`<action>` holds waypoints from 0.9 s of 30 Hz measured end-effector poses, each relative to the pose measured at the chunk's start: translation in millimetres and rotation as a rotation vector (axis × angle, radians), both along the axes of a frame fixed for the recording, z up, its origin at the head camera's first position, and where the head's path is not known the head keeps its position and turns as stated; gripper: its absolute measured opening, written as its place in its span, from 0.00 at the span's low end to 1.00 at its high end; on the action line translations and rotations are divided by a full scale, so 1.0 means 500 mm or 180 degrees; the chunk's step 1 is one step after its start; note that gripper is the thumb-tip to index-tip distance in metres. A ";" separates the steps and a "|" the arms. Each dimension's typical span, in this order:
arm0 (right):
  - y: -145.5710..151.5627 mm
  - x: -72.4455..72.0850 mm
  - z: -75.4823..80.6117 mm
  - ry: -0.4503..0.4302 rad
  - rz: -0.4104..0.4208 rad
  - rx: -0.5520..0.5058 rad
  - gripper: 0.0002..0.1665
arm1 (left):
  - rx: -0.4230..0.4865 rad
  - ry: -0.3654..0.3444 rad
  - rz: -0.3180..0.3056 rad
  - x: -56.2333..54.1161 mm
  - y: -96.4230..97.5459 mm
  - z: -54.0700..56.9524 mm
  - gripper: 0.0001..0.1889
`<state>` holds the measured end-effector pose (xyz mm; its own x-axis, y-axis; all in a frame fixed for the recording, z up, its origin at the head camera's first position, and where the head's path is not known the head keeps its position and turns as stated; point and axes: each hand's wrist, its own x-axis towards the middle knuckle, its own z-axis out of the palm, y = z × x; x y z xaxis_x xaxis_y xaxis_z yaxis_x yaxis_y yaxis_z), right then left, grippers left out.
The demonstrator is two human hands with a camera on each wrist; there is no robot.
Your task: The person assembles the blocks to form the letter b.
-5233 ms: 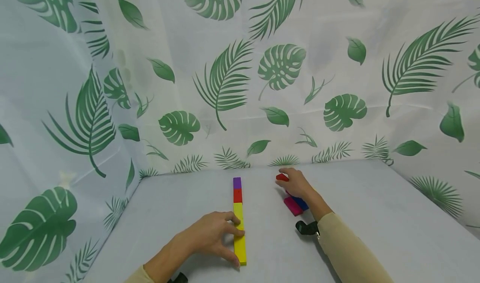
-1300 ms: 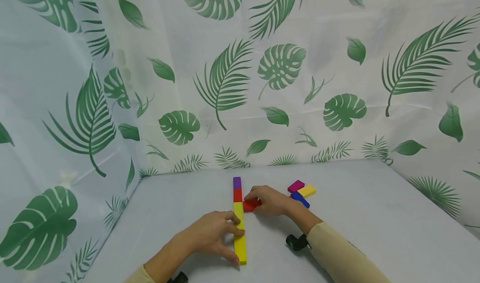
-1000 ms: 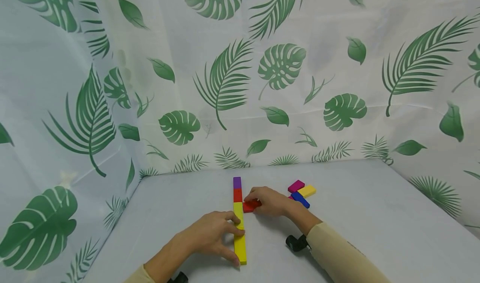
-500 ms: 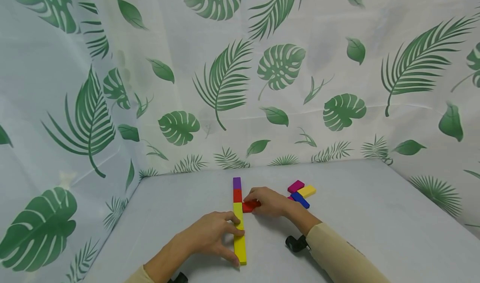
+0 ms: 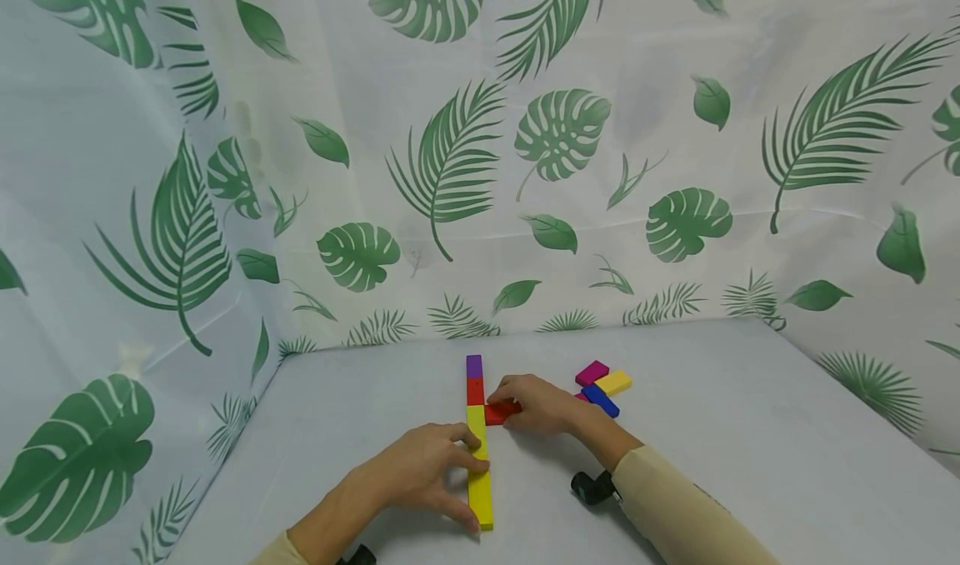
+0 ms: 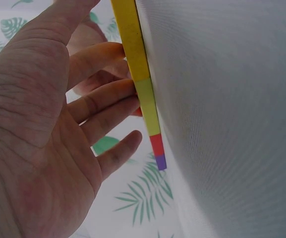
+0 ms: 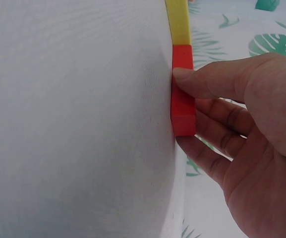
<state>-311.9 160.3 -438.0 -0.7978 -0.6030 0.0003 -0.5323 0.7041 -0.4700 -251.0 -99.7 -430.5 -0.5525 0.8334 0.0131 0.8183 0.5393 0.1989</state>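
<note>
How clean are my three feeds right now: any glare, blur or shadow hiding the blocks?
None hides them. Head: even light, soft shadow below the right hand, no glare on the yellow blocks; left wrist: the left hand looks dim against a pale, washed-out backdrop; right wrist: broad grey shading on the tabletop, but the held red block has clear edges.

Item: one purple block point(image 5: 474, 367). Item: one red block point(image 5: 476, 392). Item: two yellow blocks point(image 5: 483, 497), one golden, one paler and limier in my left wrist view. In my right hand point(image 5: 536, 404): one bright red piece point(image 7: 183, 106). Loose stock: magenta block point(image 5: 592, 372), yellow brick point(image 5: 615, 382), blue block point(image 5: 601, 400). My sleeve point(image 5: 686, 507): beige. Tabletop point(image 5: 750, 432): plain pale grey. Curtain point(image 5: 615, 40): white, printed with green palm fronds, split leaves and single leaves.
</note>
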 end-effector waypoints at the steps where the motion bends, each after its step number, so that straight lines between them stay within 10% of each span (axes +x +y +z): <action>1: 0.000 0.000 0.000 0.0003 0.0000 -0.0001 0.24 | 0.0002 0.0002 -0.0001 0.000 0.000 0.000 0.37; 27: 0.044 0.012 0.035 0.0164 -0.0339 -0.0609 0.32 | -0.0038 -0.0044 0.0005 0.001 0.002 0.005 0.38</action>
